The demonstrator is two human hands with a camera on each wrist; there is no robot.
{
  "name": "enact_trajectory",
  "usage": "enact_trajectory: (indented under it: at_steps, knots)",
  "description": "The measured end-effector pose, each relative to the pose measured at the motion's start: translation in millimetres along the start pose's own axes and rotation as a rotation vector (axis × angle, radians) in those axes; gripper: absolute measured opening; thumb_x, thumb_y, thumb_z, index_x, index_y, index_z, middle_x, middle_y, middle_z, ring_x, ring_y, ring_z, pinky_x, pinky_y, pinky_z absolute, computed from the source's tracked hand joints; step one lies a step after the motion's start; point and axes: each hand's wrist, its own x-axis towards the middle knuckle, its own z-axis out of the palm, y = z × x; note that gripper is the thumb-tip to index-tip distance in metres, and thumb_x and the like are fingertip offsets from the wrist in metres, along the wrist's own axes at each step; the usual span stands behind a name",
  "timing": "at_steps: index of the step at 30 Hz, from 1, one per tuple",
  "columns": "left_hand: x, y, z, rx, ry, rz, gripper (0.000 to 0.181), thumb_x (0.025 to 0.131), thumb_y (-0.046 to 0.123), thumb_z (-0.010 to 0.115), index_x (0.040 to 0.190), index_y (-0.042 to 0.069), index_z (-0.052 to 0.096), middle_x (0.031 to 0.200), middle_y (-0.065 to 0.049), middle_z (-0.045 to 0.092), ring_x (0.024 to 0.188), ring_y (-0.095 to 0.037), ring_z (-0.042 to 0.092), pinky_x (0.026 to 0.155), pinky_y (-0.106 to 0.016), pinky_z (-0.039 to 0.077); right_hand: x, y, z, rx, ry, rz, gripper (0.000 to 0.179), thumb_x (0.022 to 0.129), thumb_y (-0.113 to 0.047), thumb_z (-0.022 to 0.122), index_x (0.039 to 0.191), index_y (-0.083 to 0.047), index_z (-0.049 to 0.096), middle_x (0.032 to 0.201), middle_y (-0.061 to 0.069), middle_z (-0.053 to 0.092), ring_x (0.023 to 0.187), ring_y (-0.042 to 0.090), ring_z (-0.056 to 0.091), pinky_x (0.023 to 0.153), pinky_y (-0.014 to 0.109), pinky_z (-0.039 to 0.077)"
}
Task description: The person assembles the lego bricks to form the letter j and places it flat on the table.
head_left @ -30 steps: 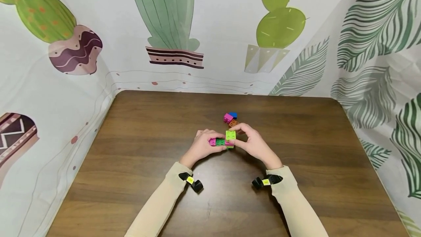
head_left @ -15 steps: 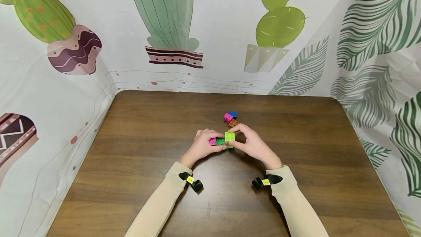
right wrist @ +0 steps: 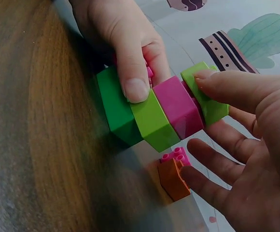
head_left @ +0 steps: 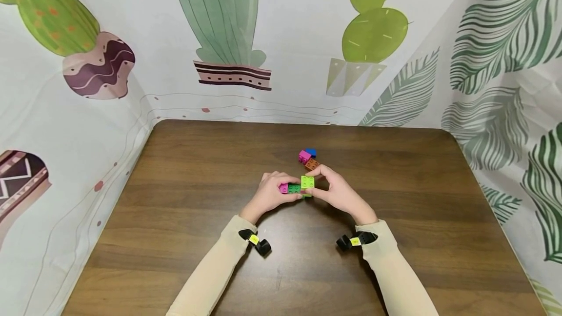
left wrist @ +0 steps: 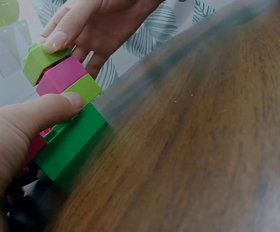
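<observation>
A stack of toy building bricks stands on the table between both hands. At its bottom is a green brick [left wrist: 72,145], with a lime brick [right wrist: 154,121] and a pink brick [right wrist: 178,108] above. My left hand [head_left: 271,193] grips the lower stack, its thumb pressed on the lower lime brick. Another pink brick [head_left: 283,188] shows beside the green one, partly hidden by that hand. My right hand [head_left: 340,196] pinches a top lime brick [head_left: 307,182] between thumb and fingers. This brick is slightly tilted over the pink one, with a narrow gap showing between them.
Just beyond the right hand lie loose bricks: a pink brick [head_left: 305,156], a blue brick [head_left: 311,152] and an orange brick [head_left: 312,164]. The wooden table [head_left: 197,160] meets a cloth backdrop [head_left: 294,38] printed with cacti and leaves.
The top lime brick, pinched by the right hand, shifts slightly left and toward the near side, then a little back to the right. The left hand stays in place on the lower stack.
</observation>
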Motion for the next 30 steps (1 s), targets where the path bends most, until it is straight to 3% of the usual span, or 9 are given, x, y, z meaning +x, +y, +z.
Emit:
enact_trajectory:
  at_steps: [12,20,30]
  knots:
    - [3.6,-0.6,0.4,0.004,-0.004,-0.006,0.041,0.082,0.041,0.088,0.118,0.023,0.079,0.111,0.004,0.076,0.107,-0.02,0.065,0.099,-0.044,0.036,1.6,-9.1,-3.3,-0.096,0.016,0.025,0.029,0.091,-0.015,0.083,0.115,-0.013,0.068,0.122,0.005,0.067,0.119,0.03,0.059,0.1,0.054,0.048]
    - [5.7,0.5,3.2,0.0,0.011,0.016,0.041,0.082,0.04,0.088,0.118,0.022,0.079,0.111,0.004,0.076,0.106,-0.02,0.065,0.096,-0.044,0.036,-2.8,-15.0,-6.5,-0.212,0.031,-0.021,0.027,0.091,-0.016,0.082,0.115,-0.014,0.069,0.114,0.002,0.064,0.115,0.027,0.056,0.096,0.051,0.05]
    - [-2.7,-2.0,2.6,-0.007,0.021,0.003,0.04,0.081,0.039,0.089,0.116,0.022,0.079,0.108,0.004,0.076,0.104,-0.021,0.065,0.096,-0.045,0.036,-1.7,-14.5,0.8,-0.171,-0.03,-0.014,0.03,0.093,-0.012,0.08,0.117,-0.012,0.062,0.115,0.003,0.06,0.111,0.024,0.06,0.092,0.044,0.052]
